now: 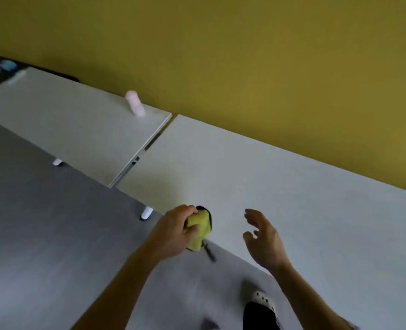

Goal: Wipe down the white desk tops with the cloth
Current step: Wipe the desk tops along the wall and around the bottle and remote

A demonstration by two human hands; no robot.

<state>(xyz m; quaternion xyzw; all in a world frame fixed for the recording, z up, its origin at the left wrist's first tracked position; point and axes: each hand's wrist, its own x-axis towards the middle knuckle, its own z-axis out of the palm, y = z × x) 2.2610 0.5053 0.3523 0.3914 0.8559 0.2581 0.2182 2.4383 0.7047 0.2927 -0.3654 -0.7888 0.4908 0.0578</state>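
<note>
Left hand (pixel 175 231): fingers curled round a bunched, soft yellow-green cloth with dark edging (pixel 198 231); gripped firmly, thumb across the front; held at the front edge of the nearer white rectangular desk top (pixel 268 175), near its left corner; contact between cloth and surface not discernible through the blur. Right hand (pixel 264 236): empty, fingers loosely spread and slightly curved; hovering over the same front edge, apart from the cloth, touching nothing visible. Small dark strip (pixel 209 252) just below the cloth; nature unclear.

Progress, as a judgement: early, or between passes; no wet streaks, no visible difference between wiped and unwiped patches on either top, so no telling done from left; cloth bunched rather than flattened, hence probably not mid-stroke. Likely remaining: the broad run of the nearer top toward the right and back to the wall; also the farther white desk top (pixel 66 120), set end to end with the nearer, a narrow gap between.

Outward: pale pink cylindrical container (pixel 135 103) upright on the farther top, close to the wall, near the gap; needs lifting or wiping round. White desk leg (pixel 146 212) beneath the nearer top's left corner; grey floor (pixel 42 234); mustard-yellow wall (pixel 245 55) behind both tops; white perforated shoe (pixel 262 300) at the bottom; blurred dark and blue things far left, unidentifiable.
</note>
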